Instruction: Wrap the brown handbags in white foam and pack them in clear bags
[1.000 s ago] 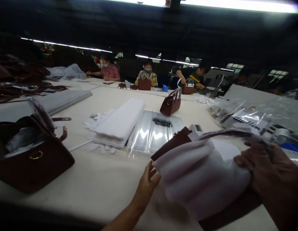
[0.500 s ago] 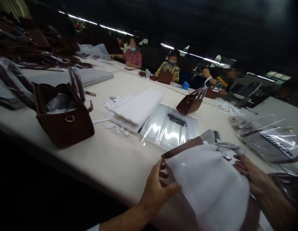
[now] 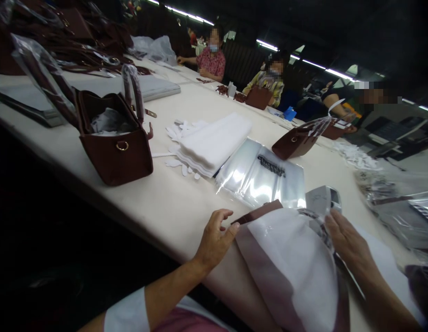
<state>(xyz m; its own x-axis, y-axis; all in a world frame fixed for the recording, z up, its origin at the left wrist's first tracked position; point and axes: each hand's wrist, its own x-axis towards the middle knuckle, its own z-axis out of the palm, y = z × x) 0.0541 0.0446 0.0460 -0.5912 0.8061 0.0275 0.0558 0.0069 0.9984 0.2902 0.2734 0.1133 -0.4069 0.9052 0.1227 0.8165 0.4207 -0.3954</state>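
Note:
In front of me a brown handbag [image 3: 259,215] lies with a thin white sheet [image 3: 297,258] draped over most of it. My left hand [image 3: 214,242] is beside the bag's far left corner, thumb and fingers apart, the thumb tip close to the corner; whether it touches is unclear. Along the bag's right side, by its plastic-wrapped handle [image 3: 318,226], rests my right hand [image 3: 350,246] with fingers stretched out and together. Neither hand grips anything. The near end of the bag runs out of the picture.
An upright brown handbag [image 3: 120,159] stands at left. Beyond my hands lie a stack of white sheets [image 3: 214,143], clear printed plastic bags [image 3: 269,177], a grey-white device [image 3: 323,198] and another handbag [image 3: 293,140]. Plastic packaging [image 3: 390,216] is at right. Several co-workers sit across the table [image 3: 179,203].
My left hand has drawn slightly away from the bag's corner. The right hand's fingers have straightened along the bag's side. The view has shifted, so the table things appear farther right and higher.

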